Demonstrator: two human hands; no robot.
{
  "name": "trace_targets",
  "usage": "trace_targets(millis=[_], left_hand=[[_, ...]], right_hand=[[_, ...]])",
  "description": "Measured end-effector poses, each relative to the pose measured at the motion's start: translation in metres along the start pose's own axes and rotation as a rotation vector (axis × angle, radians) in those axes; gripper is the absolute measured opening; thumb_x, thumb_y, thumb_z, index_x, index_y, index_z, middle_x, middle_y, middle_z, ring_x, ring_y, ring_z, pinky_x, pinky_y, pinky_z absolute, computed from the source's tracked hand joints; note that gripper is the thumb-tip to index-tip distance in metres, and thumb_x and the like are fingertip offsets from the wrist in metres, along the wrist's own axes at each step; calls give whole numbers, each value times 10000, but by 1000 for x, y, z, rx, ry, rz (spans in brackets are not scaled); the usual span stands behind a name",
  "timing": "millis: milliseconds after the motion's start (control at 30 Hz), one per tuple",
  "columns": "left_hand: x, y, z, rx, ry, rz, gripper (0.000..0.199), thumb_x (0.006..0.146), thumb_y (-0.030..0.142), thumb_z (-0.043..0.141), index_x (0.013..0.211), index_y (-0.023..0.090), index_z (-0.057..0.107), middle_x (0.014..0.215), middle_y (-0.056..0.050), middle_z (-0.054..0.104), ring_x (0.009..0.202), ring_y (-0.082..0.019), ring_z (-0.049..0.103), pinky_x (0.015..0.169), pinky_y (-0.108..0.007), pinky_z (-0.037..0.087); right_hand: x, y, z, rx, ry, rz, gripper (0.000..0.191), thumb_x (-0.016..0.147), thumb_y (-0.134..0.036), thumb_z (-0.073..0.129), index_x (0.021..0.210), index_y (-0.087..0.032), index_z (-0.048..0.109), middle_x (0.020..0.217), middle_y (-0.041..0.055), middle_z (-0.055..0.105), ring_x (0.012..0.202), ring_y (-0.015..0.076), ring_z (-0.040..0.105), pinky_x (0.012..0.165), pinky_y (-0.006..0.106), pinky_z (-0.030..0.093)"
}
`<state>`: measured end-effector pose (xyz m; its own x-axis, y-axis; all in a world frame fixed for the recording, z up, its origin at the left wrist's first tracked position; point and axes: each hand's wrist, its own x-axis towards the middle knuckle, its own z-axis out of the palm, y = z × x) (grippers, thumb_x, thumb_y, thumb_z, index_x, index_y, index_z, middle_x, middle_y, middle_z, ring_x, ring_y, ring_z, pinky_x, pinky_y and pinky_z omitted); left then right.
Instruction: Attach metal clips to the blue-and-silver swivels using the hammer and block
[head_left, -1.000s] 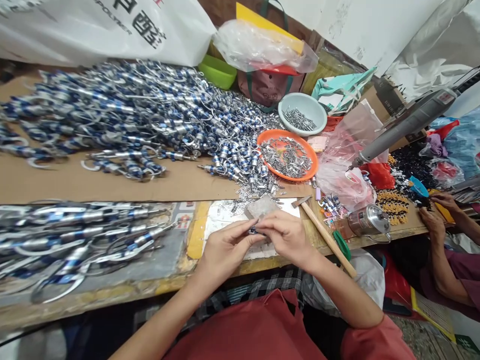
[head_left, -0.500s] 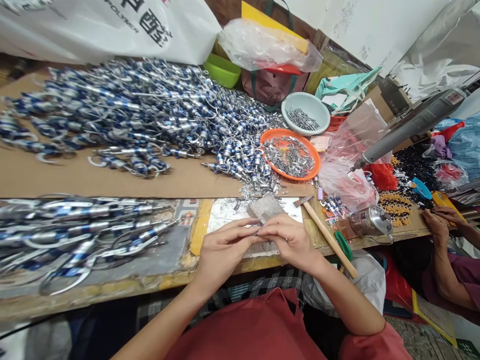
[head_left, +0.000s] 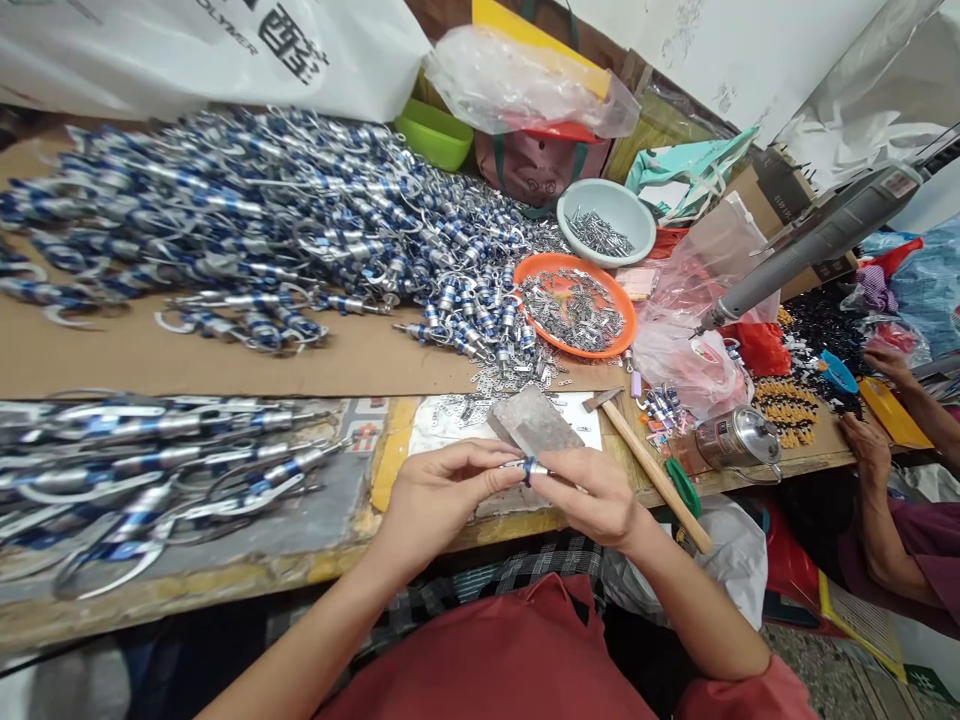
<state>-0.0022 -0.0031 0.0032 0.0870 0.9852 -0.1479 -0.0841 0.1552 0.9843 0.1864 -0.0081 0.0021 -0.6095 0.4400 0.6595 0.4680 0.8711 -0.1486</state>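
Between my two hands is a small silver-and-blue metal piece, lying roughly level. The fingertips of my left hand pinch its left end, and my right hand grips its right end. Fingers cover much of the piece. Just beyond them a grey metal block rests on a white sheet at the table's near edge. A hammer with a wooden handle lies to the right of my right hand. Small flat metal links are scattered behind the block.
A large pile of silver-and-blue parts covers the cardboard. An orange tray and pale bowl hold metal bits. A grey tool hangs at right, above a metal mug. Another person's hands are at far right.
My hands have moved slightly apart, and the silver-and-blue piece between them now shows. More of the grey block is visible. One hand of the other person has moved up and away.
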Motion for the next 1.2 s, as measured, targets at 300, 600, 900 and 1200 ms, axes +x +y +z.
trace_targets(millis=[300,600,900,1200], left_hand=[[1,11,-5,105,-125,116,98,609,231,694,527,180,681,759,-53,698,735,-175,634,714,-268,500],[-10,-7,13,-132,-15,-83,527,591,291,747,1080,149,610,835,-41,690,782,-172,630,736,-279,520],[-1,-9,10,-290,-191,-131,819,656,290,712,1349,181,289,798,-16,638,760,-156,629,729,-279,518],[14,0,2,-256,-400,-245,901,646,254,723,1382,200,207,693,17,601,680,-158,630,612,-256,502]], right_hand=[[5,-7,0,69,25,135,267,845,-58,438,990,-157,639,950,103,678,839,145,642,657,249,538],[6,-23,4,396,153,638,109,749,-172,659,844,-159,711,740,63,694,635,135,631,556,228,517],[14,39,2,56,-86,736,174,827,-156,536,868,-205,698,877,38,699,833,159,630,771,269,484],[13,86,25,-268,-556,605,322,785,-43,465,1022,-200,614,929,68,666,871,199,589,740,284,437]])
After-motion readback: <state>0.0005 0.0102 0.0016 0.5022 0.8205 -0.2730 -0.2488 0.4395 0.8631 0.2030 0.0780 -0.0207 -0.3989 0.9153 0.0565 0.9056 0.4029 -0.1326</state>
